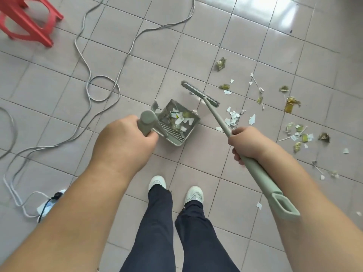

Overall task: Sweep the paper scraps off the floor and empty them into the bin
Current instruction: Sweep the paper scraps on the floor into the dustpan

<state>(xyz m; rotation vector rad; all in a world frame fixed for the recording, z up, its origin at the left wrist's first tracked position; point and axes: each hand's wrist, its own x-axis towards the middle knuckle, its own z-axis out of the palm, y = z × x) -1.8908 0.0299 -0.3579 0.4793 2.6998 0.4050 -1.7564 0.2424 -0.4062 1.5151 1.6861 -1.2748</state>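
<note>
Grey-green dustpan (177, 122) on the tiled floor (59, 85), partly filled with paper scraps, gripped round its handle by the left hand (125, 138). Right hand (248, 143) wrapped round the broom (216, 114) shaft, bristle head just beyond the pan's mouth. Mid-sweep, by the look of it. More scraps (233, 117) strewn rightward; next, probably drawing those toward the pan. No bin in view.

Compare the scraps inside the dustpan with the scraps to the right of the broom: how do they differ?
The scraps in the dustpan lie packed in one heap; the scraps on the floor are scattered across several tiles. The dustpan scraps are mostly white; the floor scraps include larger crumpled yellow-green wrappers and thin sticks. Both are torn paper bits.
</note>
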